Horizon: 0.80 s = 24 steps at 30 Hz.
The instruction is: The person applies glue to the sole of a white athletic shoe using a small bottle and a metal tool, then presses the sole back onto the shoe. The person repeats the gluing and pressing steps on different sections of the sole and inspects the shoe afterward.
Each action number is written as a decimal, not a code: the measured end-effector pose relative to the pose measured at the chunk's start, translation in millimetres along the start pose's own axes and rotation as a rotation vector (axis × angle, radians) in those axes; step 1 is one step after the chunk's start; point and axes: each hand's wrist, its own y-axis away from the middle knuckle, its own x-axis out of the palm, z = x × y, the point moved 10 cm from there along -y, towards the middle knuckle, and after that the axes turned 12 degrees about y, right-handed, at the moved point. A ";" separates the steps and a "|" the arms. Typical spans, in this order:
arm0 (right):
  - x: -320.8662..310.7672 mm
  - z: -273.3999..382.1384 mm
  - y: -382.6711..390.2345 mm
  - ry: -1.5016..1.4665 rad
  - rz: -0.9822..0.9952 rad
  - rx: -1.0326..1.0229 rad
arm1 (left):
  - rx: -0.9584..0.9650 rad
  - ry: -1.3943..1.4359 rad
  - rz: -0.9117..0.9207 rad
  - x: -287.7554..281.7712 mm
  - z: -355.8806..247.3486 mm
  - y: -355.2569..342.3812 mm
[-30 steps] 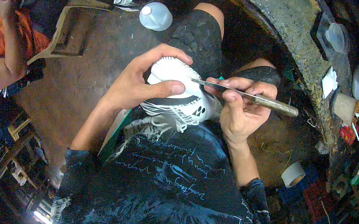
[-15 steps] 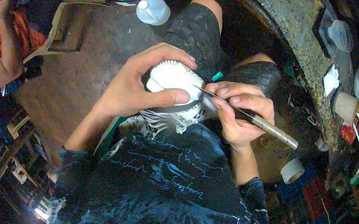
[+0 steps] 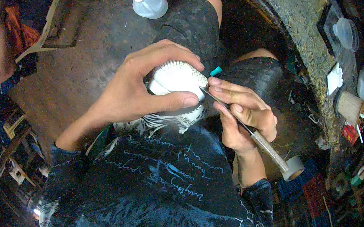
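"So, where's the white ribbed piece?"

"Over my lap, cupped in my left hand. Fingers curled over the far edge, thumb pressed across the near side. Looks shoe-like; can't confirm."

"Why that grip?"

"Probably to brace it: the right-hand edge is left bare, facing the blade."

"And the right?"

"My right hand pinches a thin knife-like tool partway along, thumb against fingers, handle sticking out to the right and back toward me. Gripping that far forward likely gives finer tip control. Tip's at the piece's edge; can't tell if it's sunk in."

"Anything else around?"

"Teal bit just beyond my right fingertips. Clear jug on the floor, ahead and well apart, presumably out of my elbows' way."
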 end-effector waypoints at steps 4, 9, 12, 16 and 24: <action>2.8 5.0 1.4 0.075 0.008 -0.004 | 0.015 -0.005 0.005 0.1 -1.5 -0.3; 2.0 16.5 0.5 0.140 -0.095 -0.152 | 0.041 -0.011 0.010 1.6 -3.2 -0.8; 6.4 20.0 3.9 0.250 -0.045 -0.169 | 0.044 -0.017 0.004 3.2 -3.5 0.8; 8.3 24.5 9.9 0.317 -0.056 -0.212 | 0.062 -0.010 -0.003 4.8 -4.8 1.8; 10.6 31.0 12.9 0.374 0.049 -0.373 | 0.077 -0.034 -0.016 7.4 -8.8 2.2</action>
